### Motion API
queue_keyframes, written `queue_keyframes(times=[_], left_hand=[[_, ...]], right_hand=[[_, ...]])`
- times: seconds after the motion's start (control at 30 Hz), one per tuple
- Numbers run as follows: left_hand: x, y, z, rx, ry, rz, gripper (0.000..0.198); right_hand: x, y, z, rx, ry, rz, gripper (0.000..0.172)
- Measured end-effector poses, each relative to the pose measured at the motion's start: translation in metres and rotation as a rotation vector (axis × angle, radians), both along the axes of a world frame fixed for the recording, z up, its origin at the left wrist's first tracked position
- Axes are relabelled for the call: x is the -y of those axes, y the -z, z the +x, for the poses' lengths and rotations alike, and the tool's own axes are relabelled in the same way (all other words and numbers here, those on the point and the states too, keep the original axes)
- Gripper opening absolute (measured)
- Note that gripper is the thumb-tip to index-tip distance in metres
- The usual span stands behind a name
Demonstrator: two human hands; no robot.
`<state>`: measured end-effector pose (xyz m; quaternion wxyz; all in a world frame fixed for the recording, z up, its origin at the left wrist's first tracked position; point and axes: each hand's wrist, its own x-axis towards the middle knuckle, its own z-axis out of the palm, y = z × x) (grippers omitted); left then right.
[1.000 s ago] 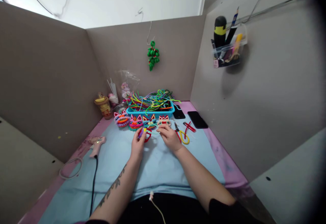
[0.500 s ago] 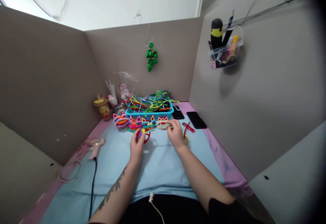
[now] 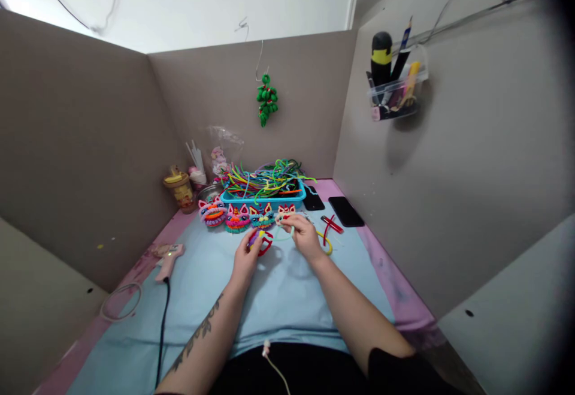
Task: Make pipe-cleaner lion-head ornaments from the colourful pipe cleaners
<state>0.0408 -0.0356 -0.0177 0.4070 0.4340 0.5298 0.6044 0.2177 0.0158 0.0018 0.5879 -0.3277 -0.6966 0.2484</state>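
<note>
left hand [image 3: 245, 256] grasping purple-yellow piece [image 3: 252, 241] over bench [image 3: 384, 269], toward far edge | right hand [image 3: 304, 239], now nearer it, pinching pale green strand [image 3: 281, 239] | strand gone from near-straight to curved; tension looks off

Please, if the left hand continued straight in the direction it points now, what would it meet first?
Probably the blue head, beyond the piece that the left hand holds; the hand's height is unclear, so it might pass over.

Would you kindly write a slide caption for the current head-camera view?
The left hand holds a purple, yellow and red piece, the right hand a pale green strand, near colorful animal-face figures.
</note>
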Motion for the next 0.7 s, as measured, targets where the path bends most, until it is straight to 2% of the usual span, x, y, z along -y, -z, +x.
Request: queue_keyframes(times=[0.37, 0.57, 0.7], left_hand=[[0.0, 0.003, -0.001, -0.017, 0.078, 0.047, 0.053], [0.001, -0.001, 0.0, -0.008, 0.05, 0.052, 0.051], [0.001, 0.0, 0.0, -0.019, 0.047, 0.067, 0.051]], right_hand=[[0.009, 0.015, -0.011, 0.25, -0.067, 0.166, 0.039], [0.007, 0.015, -0.007, 0.252, 0.104, 0.198, 0.04], [0.009, 0.016, -0.011, 0.383, 0.002, 0.267, 0.037]])
